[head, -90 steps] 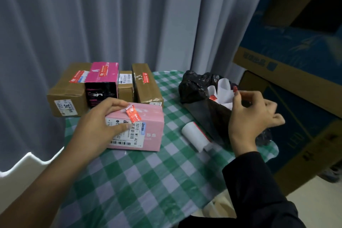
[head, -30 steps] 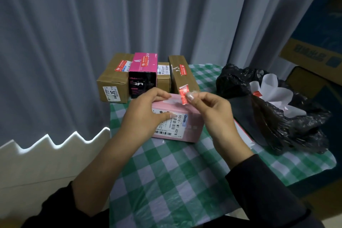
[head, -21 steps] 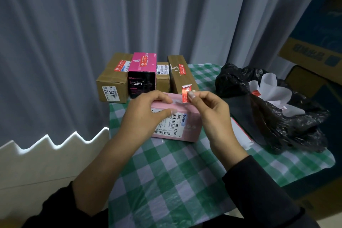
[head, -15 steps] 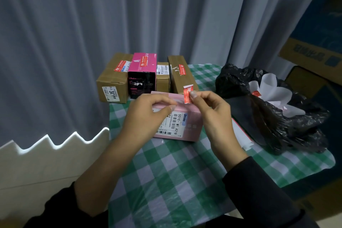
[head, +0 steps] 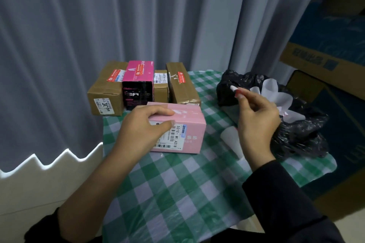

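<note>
On a green-checked tabletop (head: 177,193) before grey curtains (head: 79,25), the left hand (head: 144,126) gripped the pink cardboard parcel box (head: 189,130) by its top edge; right of the box, the right hand (head: 256,116) pinched a small red-and-white paper sticker (head: 233,89), light, limp, probably tacky, best held by one end.

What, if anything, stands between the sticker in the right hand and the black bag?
Nothing visible: the right hand pinches the sticker in front of the black bag, whose open mouth shows white paper.
</note>
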